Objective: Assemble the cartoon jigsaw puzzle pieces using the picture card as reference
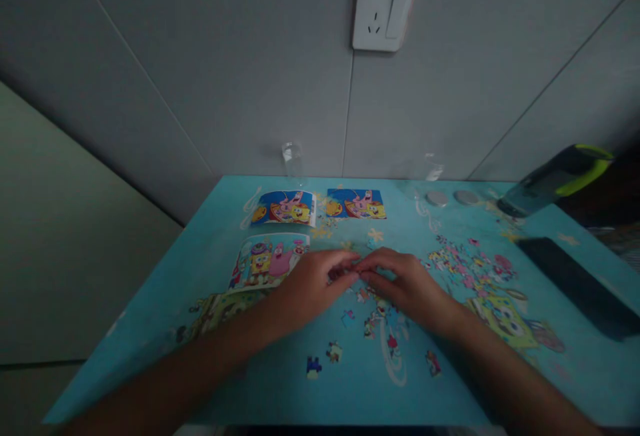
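Note:
My left hand (324, 279) and my right hand (404, 281) meet fingertip to fingertip over the middle of the table. Both are closed in a pinch; whatever small thing sits between the fingers is too hidden to make out. Loose jigsaw pieces (370, 326) lie just under and in front of my right hand. Nearer to me are a dark blue and cream piece (313, 367), a brownish piece (335, 352) and another piece (433, 363). Beside my left hand lies a cartoon picture sheet (270, 259), partly covered by that hand.
A heap of jigsaw pieces (470, 263) spreads at the right. Behind are a curled blue picture card (284, 208), a flat blue one (356, 203), a clear container (293, 159) and round lids (437, 198). A bottle (555, 179) and a dark flat case (577, 283) stand right.

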`<action>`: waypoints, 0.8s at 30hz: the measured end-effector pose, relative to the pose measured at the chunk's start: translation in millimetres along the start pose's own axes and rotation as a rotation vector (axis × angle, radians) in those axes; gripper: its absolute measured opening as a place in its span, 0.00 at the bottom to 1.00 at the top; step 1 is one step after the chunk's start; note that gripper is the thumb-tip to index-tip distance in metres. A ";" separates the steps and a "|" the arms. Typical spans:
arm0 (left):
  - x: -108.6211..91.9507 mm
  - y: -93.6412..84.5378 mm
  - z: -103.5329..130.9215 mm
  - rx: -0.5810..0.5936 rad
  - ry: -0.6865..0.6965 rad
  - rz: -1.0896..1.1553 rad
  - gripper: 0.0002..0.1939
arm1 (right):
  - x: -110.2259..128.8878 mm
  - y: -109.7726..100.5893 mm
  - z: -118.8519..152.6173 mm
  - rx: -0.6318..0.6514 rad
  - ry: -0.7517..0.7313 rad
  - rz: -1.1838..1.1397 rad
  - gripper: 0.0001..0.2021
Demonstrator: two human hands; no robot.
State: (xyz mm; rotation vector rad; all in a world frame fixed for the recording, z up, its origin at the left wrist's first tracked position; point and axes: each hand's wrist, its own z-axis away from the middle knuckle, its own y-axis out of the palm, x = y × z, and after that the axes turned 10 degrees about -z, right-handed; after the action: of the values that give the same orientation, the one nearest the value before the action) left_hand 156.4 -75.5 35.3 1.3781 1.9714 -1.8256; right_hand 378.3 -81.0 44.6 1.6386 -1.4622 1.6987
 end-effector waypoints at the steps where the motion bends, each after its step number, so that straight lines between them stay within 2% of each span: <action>1: -4.1 2.9 -4.5 -0.004 -0.016 0.052 0.08 | -0.2 -0.4 0.0 -0.035 0.005 -0.015 0.06; 4: -6.5 11.8 -11.6 -0.020 -0.064 0.165 0.09 | -4.0 -2.2 -1.4 -0.100 0.039 -0.048 0.06; 7: 1.9 20.8 -10.2 -0.018 -0.152 0.279 0.11 | -14.4 -7.0 -4.3 -0.127 0.048 -0.025 0.07; 12: 14.3 26.1 -3.1 -0.053 -0.291 0.522 0.10 | -42.3 -21.1 -11.3 -0.272 0.001 0.304 0.11; 18: 8.6 21.6 3.9 -0.032 -0.387 0.633 0.14 | -61.0 -26.2 -20.5 -0.152 0.020 0.541 0.13; 24: 3.7 27.3 7.5 -0.022 -0.444 0.750 0.14 | -63.5 -28.6 -25.1 -0.150 0.132 0.476 0.08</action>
State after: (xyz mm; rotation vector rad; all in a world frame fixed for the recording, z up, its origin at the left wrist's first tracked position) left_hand 169.0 -83.8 11.1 1.3017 1.0491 -1.5447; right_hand 405.5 -24.4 5.4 1.1358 -1.9679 1.8332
